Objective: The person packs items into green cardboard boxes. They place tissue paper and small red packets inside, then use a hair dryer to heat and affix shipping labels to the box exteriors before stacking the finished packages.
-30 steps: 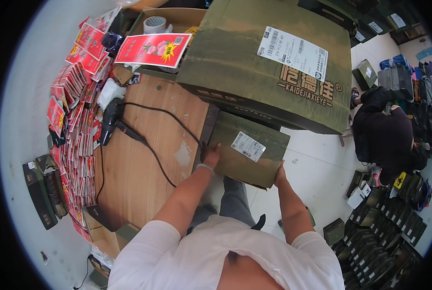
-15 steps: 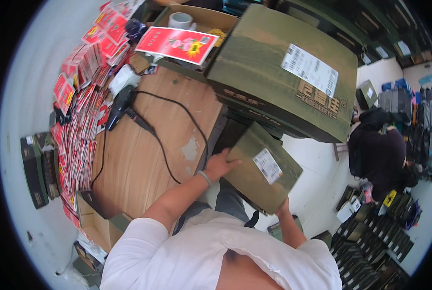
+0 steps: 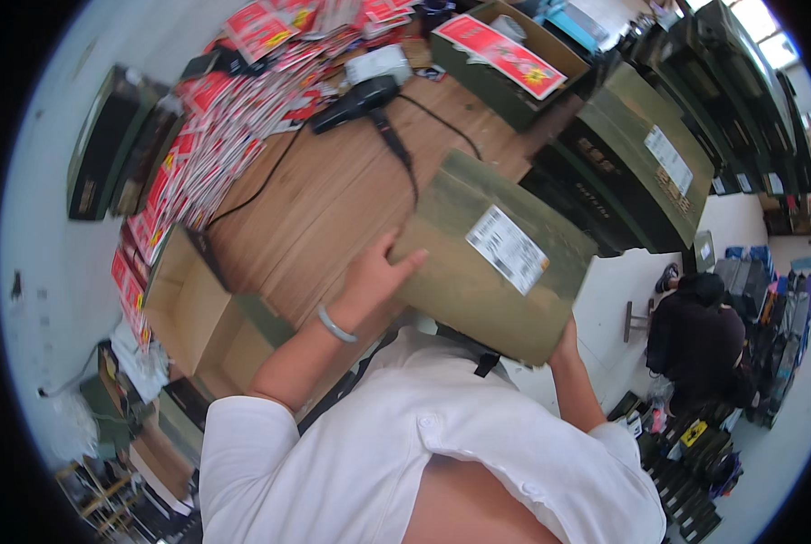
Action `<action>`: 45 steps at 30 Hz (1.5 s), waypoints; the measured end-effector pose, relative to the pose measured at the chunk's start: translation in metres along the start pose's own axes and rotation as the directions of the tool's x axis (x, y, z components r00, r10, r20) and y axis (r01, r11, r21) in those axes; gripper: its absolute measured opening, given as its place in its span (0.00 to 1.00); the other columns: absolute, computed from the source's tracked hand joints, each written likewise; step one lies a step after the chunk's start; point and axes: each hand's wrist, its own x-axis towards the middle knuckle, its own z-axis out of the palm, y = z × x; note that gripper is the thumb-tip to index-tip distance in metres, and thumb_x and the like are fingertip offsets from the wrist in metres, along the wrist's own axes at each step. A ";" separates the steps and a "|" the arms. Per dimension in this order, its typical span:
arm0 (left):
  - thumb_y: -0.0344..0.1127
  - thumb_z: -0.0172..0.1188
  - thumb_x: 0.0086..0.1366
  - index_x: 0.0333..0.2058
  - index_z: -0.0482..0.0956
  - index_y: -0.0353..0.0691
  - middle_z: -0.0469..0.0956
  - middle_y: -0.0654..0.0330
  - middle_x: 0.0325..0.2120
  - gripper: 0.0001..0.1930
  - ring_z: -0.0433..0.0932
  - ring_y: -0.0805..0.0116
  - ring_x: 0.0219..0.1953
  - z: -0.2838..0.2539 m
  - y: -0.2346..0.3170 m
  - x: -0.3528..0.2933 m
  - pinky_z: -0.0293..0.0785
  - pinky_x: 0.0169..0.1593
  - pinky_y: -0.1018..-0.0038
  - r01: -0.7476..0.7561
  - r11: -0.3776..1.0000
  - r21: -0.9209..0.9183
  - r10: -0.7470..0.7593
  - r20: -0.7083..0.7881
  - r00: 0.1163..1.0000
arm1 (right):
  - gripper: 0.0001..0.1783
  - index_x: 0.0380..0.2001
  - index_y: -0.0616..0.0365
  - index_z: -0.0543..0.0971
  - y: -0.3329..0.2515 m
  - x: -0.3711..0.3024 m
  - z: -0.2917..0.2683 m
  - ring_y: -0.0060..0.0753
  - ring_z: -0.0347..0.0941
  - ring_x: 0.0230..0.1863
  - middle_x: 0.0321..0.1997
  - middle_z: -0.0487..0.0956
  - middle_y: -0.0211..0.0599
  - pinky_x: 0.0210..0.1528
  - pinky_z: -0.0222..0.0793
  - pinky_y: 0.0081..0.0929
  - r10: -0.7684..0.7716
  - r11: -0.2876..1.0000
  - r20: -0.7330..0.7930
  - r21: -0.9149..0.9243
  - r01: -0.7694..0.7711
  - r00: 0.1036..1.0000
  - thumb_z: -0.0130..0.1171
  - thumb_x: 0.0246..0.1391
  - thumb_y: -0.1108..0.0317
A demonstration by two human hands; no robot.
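Note:
Between my two hands I hold an olive-green cardboard box (image 3: 460, 272), its lid up, with a white printed label (image 3: 509, 249) on it. My left hand (image 3: 376, 279) grips the left side, thumb resting over the top edge. At the lower right corner my right hand (image 3: 566, 343) holds the box; most of its fingers are hidden beneath. The box hangs tilted in front of my body, over the near right part of the wooden table (image 3: 315, 213). Beyond it on the table lies a black hair dryer (image 3: 358, 104) with its cord.
Red printed packets (image 3: 233, 127) are heaped along the table's left and far sides. An open box (image 3: 188, 299) sits at the near left. Larger green boxes (image 3: 636, 145) are stacked at right. A person in dark clothes (image 3: 700, 331) crouches on the floor at far right.
The held box has come up and nearer to me, away from the stack and over the table. My view has turned toward the right, and both hands still hold the box.

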 end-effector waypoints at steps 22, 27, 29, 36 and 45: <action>0.52 0.55 0.64 0.61 0.61 0.36 0.60 0.38 0.62 0.34 0.58 0.47 0.65 -0.169 -0.275 -0.020 0.54 0.66 0.56 0.257 0.949 0.183 -0.065 -0.683 0.728 | 0.59 0.71 0.42 0.30 0.227 0.047 0.234 0.63 0.44 0.72 0.75 0.40 0.47 0.62 0.54 0.65 0.419 0.639 0.226 -0.761 -0.109 0.880 0.54 0.52 0.31; 0.58 0.56 0.62 0.60 0.65 0.43 0.64 0.43 0.60 0.34 0.59 0.47 0.64 -0.188 -0.281 0.027 0.50 0.67 0.51 0.364 0.874 0.324 -0.097 -0.616 0.782 | 0.61 0.66 0.49 0.17 0.253 0.062 0.269 0.51 0.56 0.67 0.71 0.48 0.50 0.58 0.66 0.52 0.455 0.605 0.334 -0.796 -0.011 0.826 0.56 0.58 0.44; 0.61 0.56 0.61 0.58 0.68 0.40 0.65 0.44 0.58 0.36 0.61 0.48 0.63 -0.188 -0.274 0.031 0.56 0.64 0.53 0.488 0.830 0.269 -0.296 -0.530 0.795 | 0.58 0.68 0.54 0.24 0.259 0.093 0.285 0.50 0.61 0.65 0.67 0.57 0.54 0.60 0.65 0.44 0.265 0.544 0.386 -0.817 0.193 0.884 0.56 0.59 0.46; 0.59 0.56 0.62 0.33 0.81 0.33 0.82 0.50 0.29 0.28 0.81 0.54 0.31 -0.124 -0.205 -0.037 0.77 0.41 0.64 0.602 0.797 0.058 -0.604 0.111 0.789 | 0.32 0.63 0.63 0.63 0.155 0.212 0.411 0.52 0.71 0.56 0.56 0.73 0.57 0.58 0.65 0.39 0.076 0.070 0.708 -0.707 0.704 0.702 0.53 0.61 0.56; 0.57 0.53 0.66 0.48 0.74 0.34 0.76 0.44 0.45 0.28 0.73 0.48 0.50 -0.113 -0.239 -0.015 0.67 0.54 0.59 0.365 0.890 -0.275 -0.431 -0.767 0.475 | 0.38 0.63 0.62 0.64 0.108 0.202 0.372 0.49 0.60 0.65 0.62 0.68 0.50 0.66 0.52 0.38 -0.267 -0.002 0.744 -0.636 0.771 0.613 0.58 0.57 0.49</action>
